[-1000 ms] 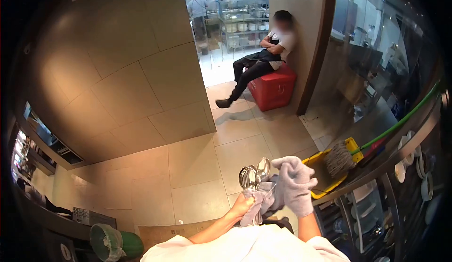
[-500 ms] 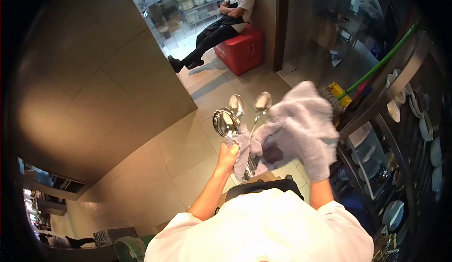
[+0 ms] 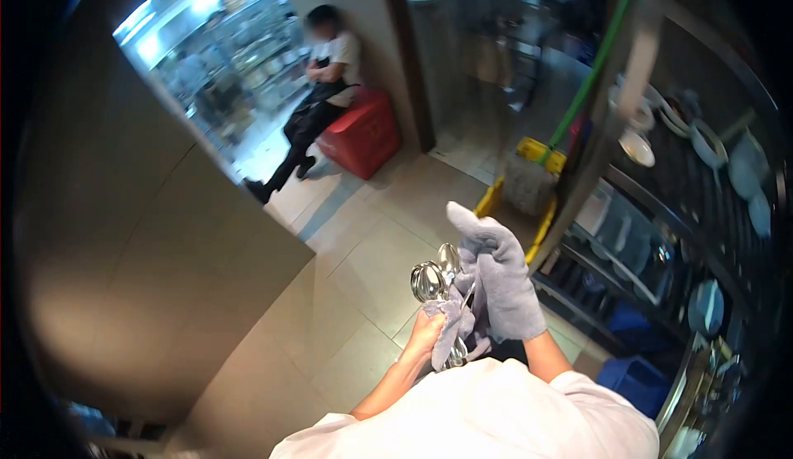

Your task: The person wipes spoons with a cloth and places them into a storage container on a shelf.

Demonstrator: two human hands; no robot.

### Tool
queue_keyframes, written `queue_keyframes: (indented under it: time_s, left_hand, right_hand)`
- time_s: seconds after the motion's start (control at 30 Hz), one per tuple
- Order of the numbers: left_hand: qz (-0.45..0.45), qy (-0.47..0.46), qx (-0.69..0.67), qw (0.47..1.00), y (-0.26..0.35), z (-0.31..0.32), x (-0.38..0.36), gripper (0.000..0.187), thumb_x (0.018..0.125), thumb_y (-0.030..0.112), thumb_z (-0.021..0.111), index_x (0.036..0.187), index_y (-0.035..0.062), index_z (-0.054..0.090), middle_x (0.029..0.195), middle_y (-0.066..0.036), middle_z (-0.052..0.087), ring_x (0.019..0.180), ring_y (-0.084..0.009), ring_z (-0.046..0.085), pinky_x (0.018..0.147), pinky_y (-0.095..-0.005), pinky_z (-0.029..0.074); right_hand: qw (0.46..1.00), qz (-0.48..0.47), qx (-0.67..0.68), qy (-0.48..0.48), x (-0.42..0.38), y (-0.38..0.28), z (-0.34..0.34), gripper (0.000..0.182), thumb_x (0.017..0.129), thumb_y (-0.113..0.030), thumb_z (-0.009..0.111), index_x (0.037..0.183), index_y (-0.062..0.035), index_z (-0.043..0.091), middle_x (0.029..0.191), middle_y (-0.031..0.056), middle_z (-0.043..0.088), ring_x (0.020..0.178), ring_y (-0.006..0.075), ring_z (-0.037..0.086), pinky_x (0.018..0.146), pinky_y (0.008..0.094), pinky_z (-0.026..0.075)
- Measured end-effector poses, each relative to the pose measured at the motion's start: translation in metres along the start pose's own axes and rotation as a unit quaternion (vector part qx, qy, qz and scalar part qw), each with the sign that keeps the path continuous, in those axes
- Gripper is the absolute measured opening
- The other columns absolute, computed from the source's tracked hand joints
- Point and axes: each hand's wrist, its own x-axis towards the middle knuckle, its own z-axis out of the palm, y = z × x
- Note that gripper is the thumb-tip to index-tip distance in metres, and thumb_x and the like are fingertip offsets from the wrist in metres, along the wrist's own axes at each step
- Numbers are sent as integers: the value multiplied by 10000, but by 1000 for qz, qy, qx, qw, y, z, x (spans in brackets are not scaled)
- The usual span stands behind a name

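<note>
My left hand [image 3: 425,333] is closed around a bundle of metal spoons [image 3: 428,281], with part of a grey cloth [image 3: 510,298] tucked against them. The spoon bowls point up and away from me, and the handle ends [image 3: 456,353] stick out below my fist. The same cloth covers my right hand [image 3: 494,253] completely, so its fingers are hidden; its folded shape looks closed. A thin spoon handle runs up from the bundle towards the cloth, and the bowl at its end is out of sight.
A person [image 3: 326,71] with folded arms sits on a red box [image 3: 363,133] by a doorway. A mop with a green handle [image 3: 591,71] stands in a yellow bucket [image 3: 541,236]. Racks of dishes [image 3: 706,145] line the right side, above a blue bin [image 3: 634,383]. A wall [image 3: 157,211] stands left.
The view has swung to the right. My right hand and the cloth have drawn in against the spoons, and the single spoon bowl that stood apart is now hidden. My left hand keeps its hold.
</note>
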Motion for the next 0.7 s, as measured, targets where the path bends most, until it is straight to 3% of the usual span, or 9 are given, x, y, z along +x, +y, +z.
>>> queue_keyframes:
  time_s: [0.1,0.13,0.3,0.37,0.43,0.47,0.53,0.6,0.7]
  left_hand:
    - [12,-23,76,997,0,23,8,225,744,56,490,930,8,609,804,-44,628,688,-132,605,603,-264,491]
    - [6,-47,77,996,4,35,10,214,746,68,491,911,7,613,774,-38,625,663,-135,602,588,-265,491]
    - [-82,-156,92,980,-28,68,51,278,788,66,465,1031,-15,572,912,-84,618,774,-179,609,675,-309,505]
    - [-107,-180,109,972,-40,87,63,276,790,69,473,1034,-15,571,912,-84,616,783,-181,609,685,-316,504]
    - [-129,-189,120,966,-41,111,64,265,791,80,495,1024,-18,576,903,-82,615,789,-184,605,695,-319,499]
    - [-130,-194,125,964,-46,120,67,265,791,80,495,1024,-18,576,903,-82,615,789,-184,605,695,-319,499]
    - [-131,-206,171,954,-64,132,70,256,795,88,498,1011,-19,584,896,-80,617,800,-182,598,707,-318,490]
    - [-117,-207,229,944,-78,155,73,248,796,91,498,997,-18,593,892,-79,620,810,-182,593,719,-322,482]
    - [-148,-140,254,946,-80,220,59,231,806,95,485,979,-8,599,885,-80,620,799,-180,591,715,-324,478]
  right_hand:
    - [985,-1,-161,60,-10,-20,-35,254,862,56,332,947,5,566,1034,115,635,887,141,607,748,259,503]
    - [967,34,-230,105,-18,-41,-37,206,911,-26,367,910,-12,572,963,102,654,820,126,609,712,243,502]
    - [966,58,14,253,-62,-45,-111,153,890,-159,501,843,-29,566,854,96,657,607,123,545,556,249,480]
    - [961,42,87,259,-62,-27,-146,168,874,-190,544,826,-31,565,823,98,654,552,130,526,509,249,473]
    - [906,115,374,162,-64,1,-181,145,840,-169,577,820,-26,573,738,92,619,532,157,533,469,274,460]
    - [905,108,377,164,-67,-15,-189,145,840,-169,577,820,-26,573,738,92,619,532,157,533,469,274,460]
    - [974,-28,69,214,-80,-62,-199,82,828,-102,559,828,-27,592,682,73,562,543,164,524,487,289,450]
    - [961,-92,69,251,-82,-80,-222,97,846,-74,530,834,-30,615,672,72,549,591,160,537,518,278,457]
    - [946,-39,44,317,-88,-108,-262,152,874,-118,499,835,-32,618,686,73,580,563,155,539,500,281,450]
